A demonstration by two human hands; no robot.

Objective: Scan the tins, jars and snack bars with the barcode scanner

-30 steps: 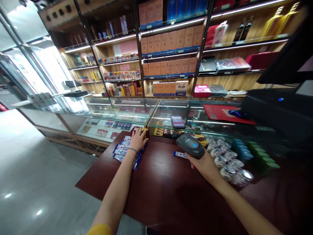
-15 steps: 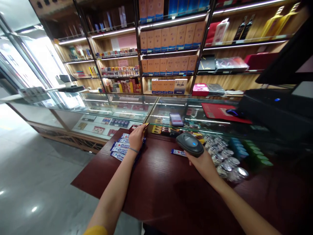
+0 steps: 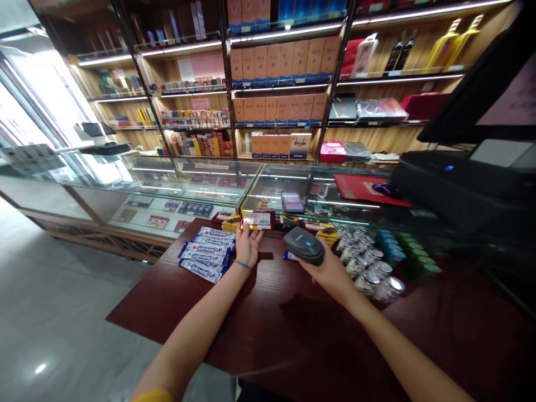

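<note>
My left hand [image 3: 248, 245] is palm up and holds a red and yellow snack packet [image 3: 258, 220] by its left end, the barcode label facing me. In my right hand [image 3: 329, 271] is a dark barcode scanner [image 3: 304, 245], its head pointed left toward the packet but apart from it. Several blue and white snack bars [image 3: 205, 257] lie in an overlapping pile left of my left hand. A similar blue wrapper [image 3: 290, 255] lies partly hidden behind the scanner. More yellow and red packets [image 3: 230, 224] sit just behind my left hand.
Several silver-lidded jars [image 3: 368, 277], blue cans [image 3: 390, 248] and green cans [image 3: 420, 259] stand right on the dark red counter [image 3: 268, 329]. Behind runs a glass display case [image 3: 196, 187]. A red mat [image 3: 360, 188] with a mouse and a black monitor [image 3: 473, 84] are at the right.
My left hand has turned palm up and moved slightly right, bringing the packet's barcode side toward me. The scanner has shifted a little left in the picture as the view moved.
</note>
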